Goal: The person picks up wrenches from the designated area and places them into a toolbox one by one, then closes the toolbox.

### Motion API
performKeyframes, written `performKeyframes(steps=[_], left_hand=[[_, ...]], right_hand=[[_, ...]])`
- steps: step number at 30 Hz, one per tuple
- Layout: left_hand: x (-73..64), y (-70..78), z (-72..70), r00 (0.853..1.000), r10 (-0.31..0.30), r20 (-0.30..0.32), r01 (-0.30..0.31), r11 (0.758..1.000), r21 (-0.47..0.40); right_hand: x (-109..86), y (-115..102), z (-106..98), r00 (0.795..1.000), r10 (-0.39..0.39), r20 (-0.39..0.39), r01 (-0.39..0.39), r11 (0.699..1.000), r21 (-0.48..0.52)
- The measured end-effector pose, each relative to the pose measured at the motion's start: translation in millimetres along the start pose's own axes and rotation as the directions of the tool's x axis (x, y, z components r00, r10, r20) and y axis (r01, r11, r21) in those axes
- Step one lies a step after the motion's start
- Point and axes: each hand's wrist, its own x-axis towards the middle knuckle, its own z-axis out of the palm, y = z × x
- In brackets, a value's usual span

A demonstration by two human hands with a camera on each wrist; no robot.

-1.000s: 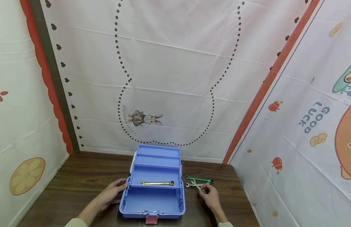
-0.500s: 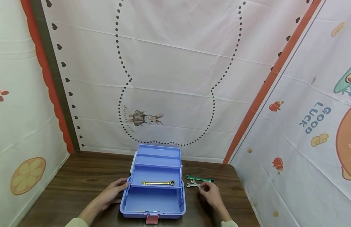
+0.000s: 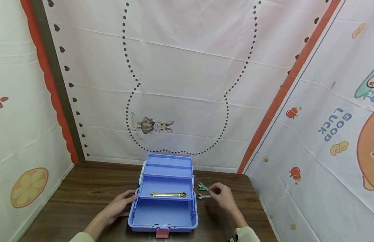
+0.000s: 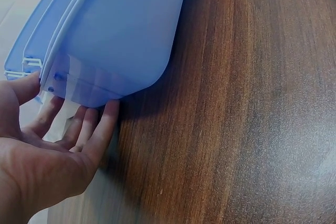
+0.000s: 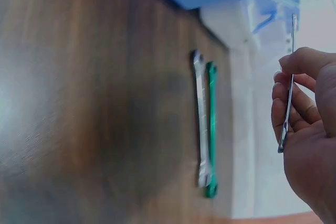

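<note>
At the far side, a pale printed cloth [image 3: 181, 67] hangs behind the dark wood-grain table [image 3: 102, 181], with more patterned cloth along the left and right. On the near part of the table stands a blue toolbox [image 3: 161, 214], its trays stepped out: a divided tray farthest off, a middle tray [image 3: 169, 185] below it, and a deep bin nearest.

The left hand [image 3: 119, 205] is at the toolbox's left side, fingers spread fairly wide, the thumb at the rim and fingertips against the outer wall. The right hand [image 3: 224, 198], to the right of the toolbox, pinches a slim silver wrench [image 5: 290, 90] between thumb and fingers, raised off the table, its forked end pointing left and far.

Under and beside that hand, a green wrench [image 5: 212, 124] lies on the table, with another silver wrench [image 5: 202, 114] parallel on its near side; whether those two touch, I cannot tell. A yellow wrench [image 3: 168, 194] lies crosswise along the near edge of the middle tray, forked end left, ring end right.

A pink latch [image 3: 162, 233] hangs at the toolbox's near wall. Something thin lies just inside that wall, too small to make out.
</note>
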Motion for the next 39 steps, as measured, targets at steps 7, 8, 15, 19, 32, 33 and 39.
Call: performKeyframes(steps=[7, 8, 15, 19, 32, 33, 39], left_hand=[[-0.6, -0.4, -0.7, 1.000, 0.008, 0.003, -0.008, 1.000, -0.002], [-0.7, -0.5, -0.8, 1.000, 0.009, 0.004, -0.009, 1.000, -0.004], [0.4, 0.7, 0.1, 1.000, -0.006, 0.000, 0.006, 1.000, 0.006], [1.5, 1.1, 0.3, 1.000, -0.009, -0.002, 0.009, 1.000, 0.015], [4.0, -1.5, -1.0, 1.000, -0.003, 0.003, 0.003, 1.000, 0.004], [4.0, -1.3, -1.0, 1.000, -0.005, 0.003, 0.005, 1.000, 0.007], [3.0, -1.5, -0.7, 1.000, 0.002, 0.003, -0.002, 1.000, 0.011]], right_hand=[[11.3, -30, 4, 0.995, -0.096, 0.032, 0.095, 0.995, 0.008], [12.9, -33, 5, 0.994, -0.107, 0.035, 0.107, 0.994, 0.010], [20.7, -47, 17, 0.982, -0.178, 0.058, 0.177, 0.984, 0.023], [23.1, -55, 26, 0.981, -0.173, 0.089, 0.170, 0.985, 0.038], [33.1, -80, 53, 0.964, -0.195, 0.180, 0.188, 0.981, 0.052], [33.8, -82, 55, 0.962, -0.201, 0.185, 0.195, 0.979, 0.050], [39.1, -92, 65, 0.944, -0.263, 0.200, 0.261, 0.965, 0.035]])
